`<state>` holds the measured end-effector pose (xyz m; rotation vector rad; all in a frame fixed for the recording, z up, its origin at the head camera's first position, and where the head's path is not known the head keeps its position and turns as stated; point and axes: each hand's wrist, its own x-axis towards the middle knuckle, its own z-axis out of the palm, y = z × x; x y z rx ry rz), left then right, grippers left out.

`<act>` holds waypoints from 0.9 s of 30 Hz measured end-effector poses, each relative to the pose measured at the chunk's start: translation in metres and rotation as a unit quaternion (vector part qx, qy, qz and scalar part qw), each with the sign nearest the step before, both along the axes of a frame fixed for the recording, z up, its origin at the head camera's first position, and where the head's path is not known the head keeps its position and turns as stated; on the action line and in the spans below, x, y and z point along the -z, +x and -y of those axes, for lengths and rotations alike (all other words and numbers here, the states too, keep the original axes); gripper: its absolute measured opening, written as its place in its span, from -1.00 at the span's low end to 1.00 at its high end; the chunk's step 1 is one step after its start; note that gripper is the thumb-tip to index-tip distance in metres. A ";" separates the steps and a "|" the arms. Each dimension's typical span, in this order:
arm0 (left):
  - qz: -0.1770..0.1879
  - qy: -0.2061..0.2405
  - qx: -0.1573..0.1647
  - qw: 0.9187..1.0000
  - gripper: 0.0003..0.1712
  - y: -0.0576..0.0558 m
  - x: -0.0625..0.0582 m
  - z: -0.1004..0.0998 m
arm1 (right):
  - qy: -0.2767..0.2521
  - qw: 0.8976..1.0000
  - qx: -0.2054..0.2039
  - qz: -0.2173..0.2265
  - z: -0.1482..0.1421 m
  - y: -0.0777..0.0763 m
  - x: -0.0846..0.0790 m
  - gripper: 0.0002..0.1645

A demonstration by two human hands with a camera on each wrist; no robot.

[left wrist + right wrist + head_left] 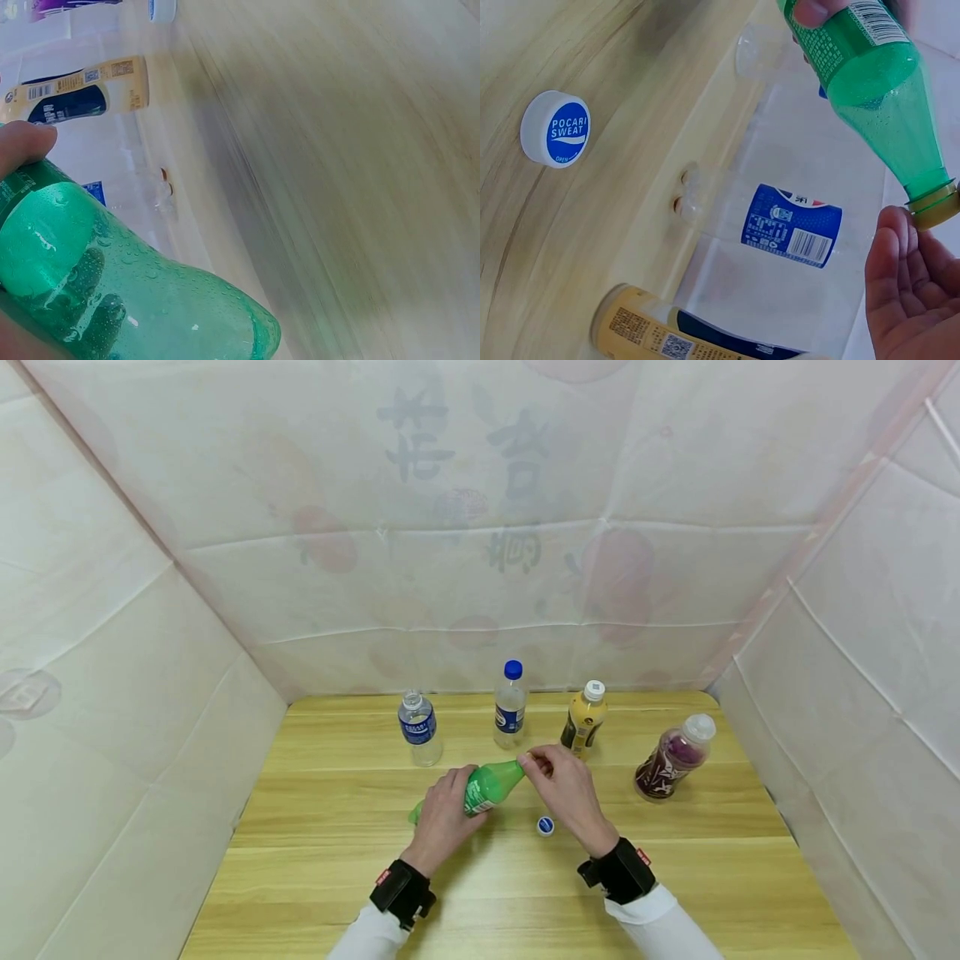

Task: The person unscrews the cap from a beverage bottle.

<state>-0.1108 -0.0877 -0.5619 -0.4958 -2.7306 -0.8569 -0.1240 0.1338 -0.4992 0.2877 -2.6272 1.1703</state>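
My left hand (442, 814) grips a green plastic bottle (491, 787) round its labelled middle. The bottle is tilted, with its neck up toward the right and its base down to the left. In the left wrist view droplets cling inside the clear green lower part. At the neck, my right hand (567, 792) pinches the yellow cap (934, 208), which sits on the bottle's mouth. A white cap (545, 826) with a blue Pocari Sweat top lies on the table just below the right hand.
Behind the hands stand an uncapped clear bottle (420, 731) with a blue label, a clear blue-capped bottle (511, 706) and a yellow bottle (582, 720) with a white cap. A dark purple bottle (670, 762) is at the right of the wooden table (315, 860). Pale sheets surround the table.
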 end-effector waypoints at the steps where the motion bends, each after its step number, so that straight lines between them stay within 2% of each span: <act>1: 0.002 0.002 0.001 1.000 -0.07 0.000 0.000 0.000 | 0.001 1.000 -0.003 -0.004 0.000 0.000 0.000 -0.62; 9: 0.017 0.032 0.018 0.999 -0.09 -0.001 -0.005 -0.001 | 0.005 0.998 -0.036 -0.057 -0.004 0.000 -0.003 -0.70; 17: 0.023 0.040 0.030 0.998 -0.07 -0.002 -0.007 -0.002 | -0.001 0.994 -0.059 -0.093 -0.006 0.001 -0.006 -0.74; 27: 0.042 0.064 0.048 0.996 -0.11 -0.003 -0.012 -0.002 | 0.000 0.985 -0.085 -0.153 -0.011 0.002 -0.004 -0.79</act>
